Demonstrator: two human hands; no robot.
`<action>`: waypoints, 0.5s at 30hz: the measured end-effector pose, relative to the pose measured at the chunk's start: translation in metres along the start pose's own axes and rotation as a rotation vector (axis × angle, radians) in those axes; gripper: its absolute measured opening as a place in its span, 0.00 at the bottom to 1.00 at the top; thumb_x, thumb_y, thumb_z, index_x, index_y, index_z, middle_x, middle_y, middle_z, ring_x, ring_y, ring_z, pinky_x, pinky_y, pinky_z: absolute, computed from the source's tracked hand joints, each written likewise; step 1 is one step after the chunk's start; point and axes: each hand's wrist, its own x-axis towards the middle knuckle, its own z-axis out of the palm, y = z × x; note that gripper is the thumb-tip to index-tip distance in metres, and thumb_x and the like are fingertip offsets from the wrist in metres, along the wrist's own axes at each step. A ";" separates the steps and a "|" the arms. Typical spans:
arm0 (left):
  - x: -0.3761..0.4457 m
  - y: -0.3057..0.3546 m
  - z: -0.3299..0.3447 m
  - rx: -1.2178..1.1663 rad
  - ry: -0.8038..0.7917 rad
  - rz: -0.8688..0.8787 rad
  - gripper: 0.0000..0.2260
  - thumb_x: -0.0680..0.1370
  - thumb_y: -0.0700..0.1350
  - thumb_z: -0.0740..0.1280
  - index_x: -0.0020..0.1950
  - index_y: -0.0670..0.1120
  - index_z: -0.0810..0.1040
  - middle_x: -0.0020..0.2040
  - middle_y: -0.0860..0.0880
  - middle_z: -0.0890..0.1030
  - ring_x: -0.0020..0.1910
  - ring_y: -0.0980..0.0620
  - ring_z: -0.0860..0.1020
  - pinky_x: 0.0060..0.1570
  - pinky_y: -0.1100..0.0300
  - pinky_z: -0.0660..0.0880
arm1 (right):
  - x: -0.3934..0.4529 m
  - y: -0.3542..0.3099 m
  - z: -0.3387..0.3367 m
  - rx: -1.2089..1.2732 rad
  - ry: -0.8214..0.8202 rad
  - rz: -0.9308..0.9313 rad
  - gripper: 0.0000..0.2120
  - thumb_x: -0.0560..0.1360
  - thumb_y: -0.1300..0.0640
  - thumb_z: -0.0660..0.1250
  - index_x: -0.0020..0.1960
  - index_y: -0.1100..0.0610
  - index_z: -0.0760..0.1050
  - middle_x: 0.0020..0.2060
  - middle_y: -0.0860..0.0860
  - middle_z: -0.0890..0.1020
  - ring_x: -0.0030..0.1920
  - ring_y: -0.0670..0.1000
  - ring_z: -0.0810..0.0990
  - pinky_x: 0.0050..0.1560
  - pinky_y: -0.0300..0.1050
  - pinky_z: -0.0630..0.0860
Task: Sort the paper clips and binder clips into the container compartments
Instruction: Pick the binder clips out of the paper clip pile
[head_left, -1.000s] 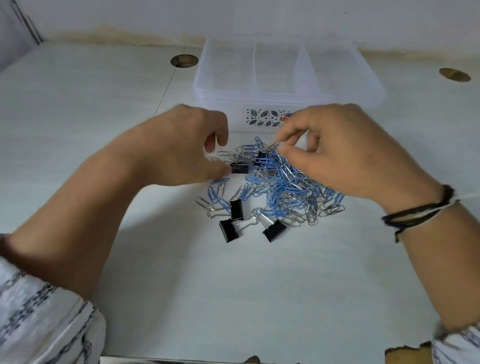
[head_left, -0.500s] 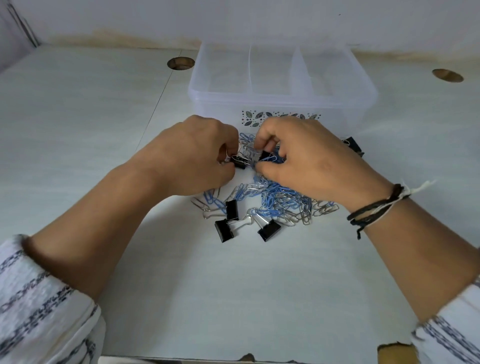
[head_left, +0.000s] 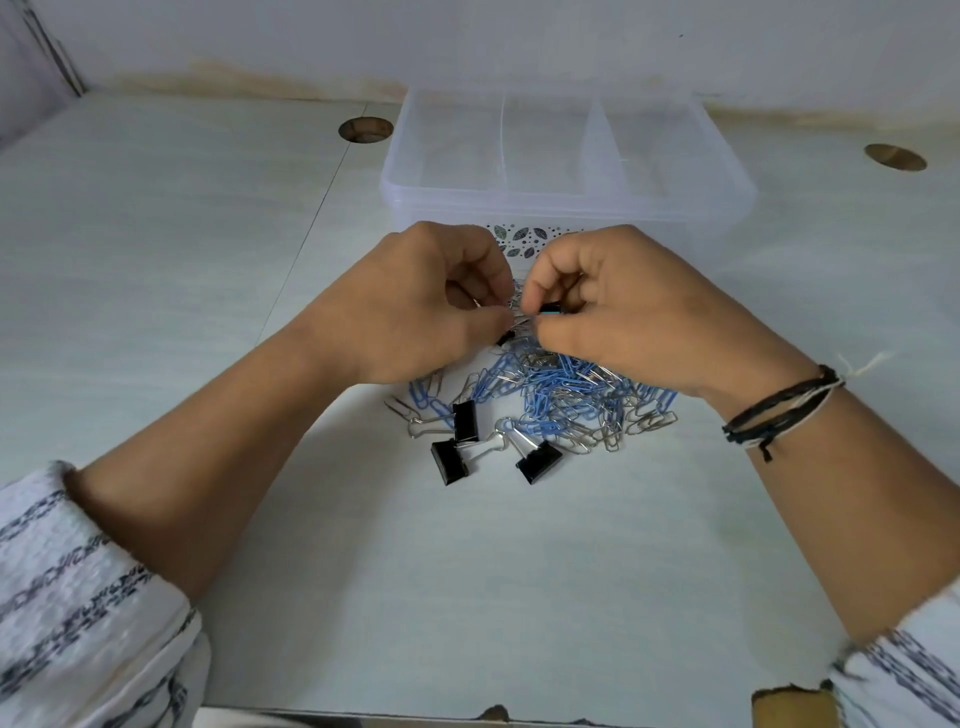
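- Three black binder clips (head_left: 493, 444) lie loose at the near edge of the pile of blue and silver paper clips (head_left: 566, 400), which sits on the desk (head_left: 182, 249) just in front of the container (head_left: 566, 202).
- The container stands toward the desk's far edge; its compartments look empty, so the sorting seems barely begun.
- The right hand (head_left: 639, 312) pinches a black binder clip (head_left: 550, 310) between thumb and curled fingers, above the pile's far side.
- The left hand (head_left: 431, 306) has its fingers curled and pinched on silver wire beside it; whether that wire is a paper clip or a clip handle cannot be told.
- The two hands nearly touch, probably teasing a snagged clip free.
- To do this well, the person should hold the binder clip steady, slide the wire off sideways rather than yank, and lift only once nothing trails.
- Then each kind should go to its own compartment.
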 end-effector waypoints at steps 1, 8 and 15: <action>0.000 0.000 0.001 0.030 -0.011 0.010 0.06 0.74 0.42 0.74 0.49 0.50 0.83 0.42 0.53 0.86 0.39 0.56 0.83 0.41 0.64 0.79 | 0.000 0.000 0.000 -0.001 -0.003 -0.002 0.07 0.67 0.60 0.72 0.43 0.49 0.82 0.38 0.47 0.85 0.37 0.50 0.83 0.44 0.53 0.82; 0.000 -0.005 0.004 0.322 0.023 0.066 0.11 0.73 0.48 0.74 0.55 0.53 0.83 0.48 0.54 0.80 0.43 0.59 0.79 0.43 0.66 0.76 | -0.005 0.000 -0.011 0.001 0.031 0.013 0.09 0.71 0.63 0.74 0.43 0.49 0.84 0.40 0.48 0.87 0.44 0.49 0.87 0.51 0.52 0.84; 0.000 -0.006 0.001 0.407 0.058 0.081 0.07 0.75 0.44 0.72 0.53 0.51 0.83 0.45 0.53 0.80 0.44 0.52 0.79 0.42 0.63 0.75 | -0.008 0.001 -0.033 0.190 0.084 -0.004 0.15 0.72 0.72 0.73 0.43 0.51 0.81 0.42 0.53 0.85 0.43 0.49 0.83 0.50 0.45 0.79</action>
